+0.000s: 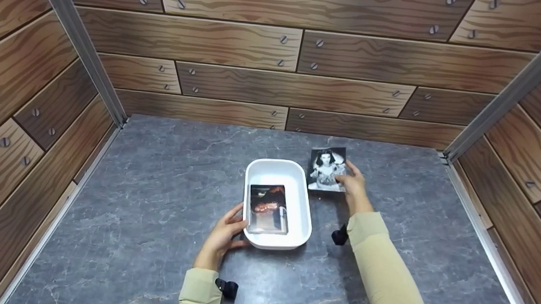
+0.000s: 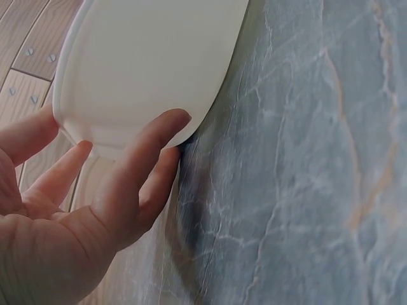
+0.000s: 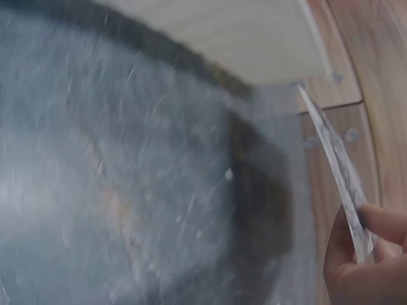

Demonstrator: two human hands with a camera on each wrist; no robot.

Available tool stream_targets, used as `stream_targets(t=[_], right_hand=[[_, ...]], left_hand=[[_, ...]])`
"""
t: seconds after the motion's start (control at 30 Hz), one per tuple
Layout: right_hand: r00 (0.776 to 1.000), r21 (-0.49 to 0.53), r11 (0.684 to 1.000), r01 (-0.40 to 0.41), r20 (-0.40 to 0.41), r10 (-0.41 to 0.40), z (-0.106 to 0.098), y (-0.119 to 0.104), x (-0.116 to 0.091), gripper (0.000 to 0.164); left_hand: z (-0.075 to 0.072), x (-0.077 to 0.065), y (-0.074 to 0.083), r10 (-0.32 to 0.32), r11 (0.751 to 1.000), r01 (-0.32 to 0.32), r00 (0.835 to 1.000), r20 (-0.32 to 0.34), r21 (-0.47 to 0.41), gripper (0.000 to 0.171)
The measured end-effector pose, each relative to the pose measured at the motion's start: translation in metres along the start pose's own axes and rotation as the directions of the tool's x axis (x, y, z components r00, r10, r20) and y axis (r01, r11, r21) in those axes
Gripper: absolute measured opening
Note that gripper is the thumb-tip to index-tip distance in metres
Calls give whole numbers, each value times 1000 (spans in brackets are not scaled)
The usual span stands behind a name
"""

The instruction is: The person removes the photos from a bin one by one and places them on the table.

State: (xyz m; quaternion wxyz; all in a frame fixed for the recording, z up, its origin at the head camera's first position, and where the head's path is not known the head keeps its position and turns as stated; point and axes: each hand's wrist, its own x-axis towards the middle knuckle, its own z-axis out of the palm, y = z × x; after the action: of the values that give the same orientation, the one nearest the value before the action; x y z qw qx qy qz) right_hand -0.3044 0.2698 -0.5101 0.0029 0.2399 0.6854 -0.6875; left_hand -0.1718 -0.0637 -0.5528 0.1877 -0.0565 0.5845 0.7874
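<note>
A white rectangular tub (image 1: 298,216) with rounded corners stands on the grey surface in the head view. Inside it lies a colour photo (image 1: 268,209) with dark and reddish tones. My left hand (image 1: 225,235) holds the tub at its near left side, thumb at the rim and fingers against the outer wall; the left wrist view shows these fingers (image 2: 143,152) on the pale wall. Just right of the tub, my right hand (image 1: 354,184) pinches a black-and-white photo (image 1: 326,172) of a person by its right edge. The right wrist view shows that photo nearly edge-on, raised above the surface.
Grey marbled flooring (image 1: 161,184) spreads around the tub. Wood-patterned panels (image 1: 238,47) form the back and both sides, with metal strips (image 1: 87,51) at the corners. A black wrist device (image 1: 227,289) hangs by the left sleeve, another (image 1: 339,235) by the right.
</note>
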Motion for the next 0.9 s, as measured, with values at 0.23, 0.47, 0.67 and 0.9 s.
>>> stream_targets(t=[0.23, 0.47, 0.67, 0.9], right_hand=[[997, 2, 998, -60, 43, 60, -3, 16, 8, 74], [996, 30, 997, 70, 59, -72, -25, 105, 110, 74], [978, -247, 951, 187, -41, -203, -31, 153, 179, 64], [934, -557, 793, 246, -81, -347, -7, 90, 79, 46]], left_hand=[[0, -2, -1, -5, 1000, 5, 1000, -5, -7, 63], [0, -1, 0, -12, 1000, 12, 1000, -16, 15, 63], [0, -1, 0, -13, 1000, 13, 1000, -17, 16, 63], [-1, -1, 0, -11, 1000, 11, 1000, -8, 19, 64]])
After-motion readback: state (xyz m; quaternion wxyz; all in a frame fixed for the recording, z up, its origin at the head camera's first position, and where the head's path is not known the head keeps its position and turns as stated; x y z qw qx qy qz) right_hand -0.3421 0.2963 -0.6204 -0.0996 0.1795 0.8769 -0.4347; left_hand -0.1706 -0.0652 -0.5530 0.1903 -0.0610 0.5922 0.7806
